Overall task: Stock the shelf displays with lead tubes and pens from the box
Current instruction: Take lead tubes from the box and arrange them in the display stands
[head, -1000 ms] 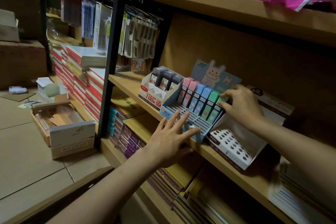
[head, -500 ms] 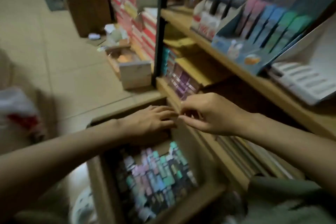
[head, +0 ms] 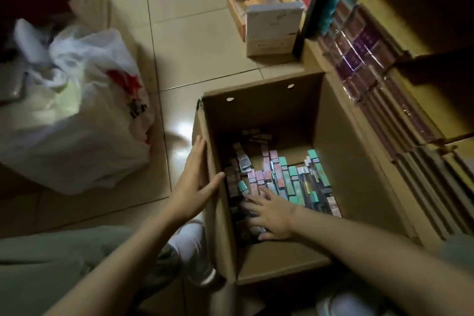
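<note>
Your left hand [head: 193, 182] rests flat, fingers straight, on the left wall of the cardboard box [head: 259, 108] on the floor. Your right hand [head: 269, 215] lies spread over the lead tubes [head: 282, 177] inside it.

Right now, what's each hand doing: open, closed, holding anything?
Left hand: open, fingers straight against the cardboard box wall.
Right hand: open, fingers spread on the lead tubes, nothing held.

No print here can be read: the white plastic bag [head: 84, 115] at the left of the frame bears a red mark and dark characters, and the small white carton [head: 273, 31] near the top shows faint print, all too blurred
</note>
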The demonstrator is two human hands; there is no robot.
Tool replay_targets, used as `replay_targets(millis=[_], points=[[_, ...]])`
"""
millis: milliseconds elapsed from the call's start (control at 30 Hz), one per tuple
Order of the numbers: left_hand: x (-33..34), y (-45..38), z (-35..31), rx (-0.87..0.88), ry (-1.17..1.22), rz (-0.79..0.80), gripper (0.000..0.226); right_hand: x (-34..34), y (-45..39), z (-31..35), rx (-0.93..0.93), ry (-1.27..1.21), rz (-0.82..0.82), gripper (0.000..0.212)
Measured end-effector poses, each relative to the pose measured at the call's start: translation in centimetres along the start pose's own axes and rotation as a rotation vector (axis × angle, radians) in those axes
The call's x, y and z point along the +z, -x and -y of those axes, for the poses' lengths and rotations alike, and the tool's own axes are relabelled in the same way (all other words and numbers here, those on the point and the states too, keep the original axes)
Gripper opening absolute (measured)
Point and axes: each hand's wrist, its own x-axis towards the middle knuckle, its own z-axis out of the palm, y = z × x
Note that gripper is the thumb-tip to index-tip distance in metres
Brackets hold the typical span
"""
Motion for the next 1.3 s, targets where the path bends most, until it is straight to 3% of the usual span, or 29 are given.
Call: replay_targets(millis=[133,300,533,700,800,900,1000,1067,1133,1233,1300], points=[[0.1,-0.1,0.7,-0.051,0.116,0.017,0.087,2.1,-2.3,-0.4,-0.067,0.16,0.045,0.057],[0.6,-0.7,0.4,-0.042,0.14,0.016,0.086,3.7,-2.3,-2.4,-0.064,0.12,0.001,0.051],[0.6,-1.0,0.4,-0.046,0.144,0.017,0.084,5.4,0.9,-5.9,0.064,0.066,-0.095,0.056],[0.5,-0.8,-0.2,-0.062,0.138,0.0,0.083,6.1,3.1,-7.4,0.181,0.03,-0.044,0.059],[0.5,-0.8,-1.1,-0.054,-0.002,-0.025,0.079,6.4,4.3,-7.9,0.254,-0.004,-0.02,0.061],[1.5,-1.3,-3.3,0.081,-0.245,-0.169,0.065,6.3,4.8,-7.7,0.296,-0.061,-0.017,0.061],[4.7,-2.4,-6.0,0.189,-0.189,-0.187,0.048,5.8,4.7,-7.1,0.363,-0.229,-0.057,0.052],[8.1,-3.4,-7.2,0.068,-0.032,-0.118,0.043,5.1,4.4,-6.8,0.429,-0.342,-0.121,0.046],[11.9,-4.6,-7.1,-0.168,0.058,-0.053,0.05,4.6,4.0,-6.4,0.519,-0.433,-0.205,0.042],[16.2,-5.9,-4.8,-0.572,-0.023,0.061,0.064,4.6,3.1,-5.7,0.636,-0.567,-0.323,0.041],[17.7,-6.3,-2.7,-0.725,-0.101,0.103,0.07,4.8,2.6,-5.6,0.695,-0.676,-0.397,0.04]])
